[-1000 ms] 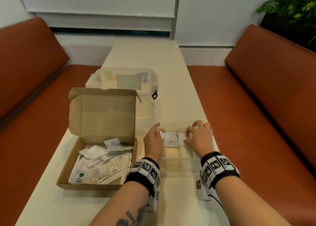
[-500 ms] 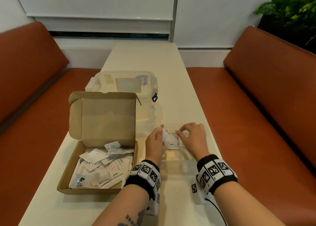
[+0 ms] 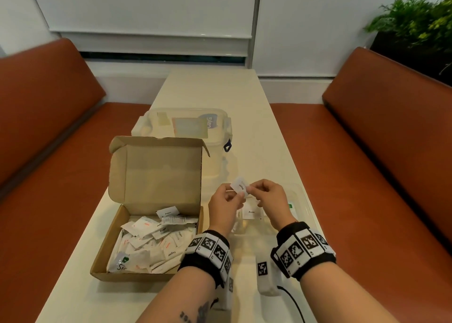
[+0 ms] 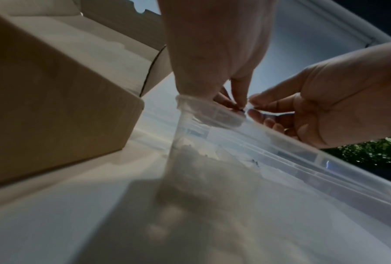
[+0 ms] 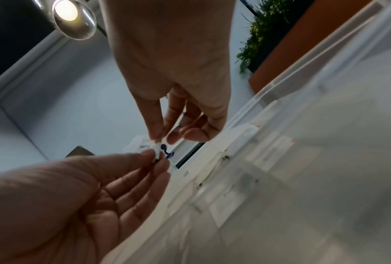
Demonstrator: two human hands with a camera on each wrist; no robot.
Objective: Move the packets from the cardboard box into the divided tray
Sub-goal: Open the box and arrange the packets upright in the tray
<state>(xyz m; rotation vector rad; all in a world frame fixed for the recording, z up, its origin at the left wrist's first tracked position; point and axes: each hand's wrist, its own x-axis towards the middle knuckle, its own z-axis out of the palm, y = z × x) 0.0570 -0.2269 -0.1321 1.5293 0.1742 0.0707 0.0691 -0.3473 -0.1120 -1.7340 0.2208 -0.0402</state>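
An open cardboard box point(image 3: 115, 256) at the left holds several white packets point(image 3: 151, 244). To its right stands the clear divided tray point(image 3: 304, 200), with a white packet point(image 3: 252, 212) lying in a middle compartment. Above the tray, my left hand point(image 3: 238, 195) and right hand point(image 3: 250, 189) both pinch one small white packet point(image 3: 240, 185) by opposite edges. The left wrist view shows my left hand point(image 4: 239, 105) meeting the right hand's fingertips point(image 4: 257, 101) over the tray's rim point(image 4: 302, 148). In the right wrist view, my right hand point(image 5: 161, 140) pinches the packet point(image 5: 148, 146).
A clear lidded plastic container point(image 3: 186, 127) stands behind the cardboard box, whose raised lid point(image 3: 159, 171) leans towards it. The narrow cream table point(image 3: 244, 97) runs between two orange benches point(image 3: 367, 163). A green plant point(image 3: 415, 24) is at the far right.
Both hands have risen out of the tray. They now hold one packet up between them, where before their fingers were down among the compartments.
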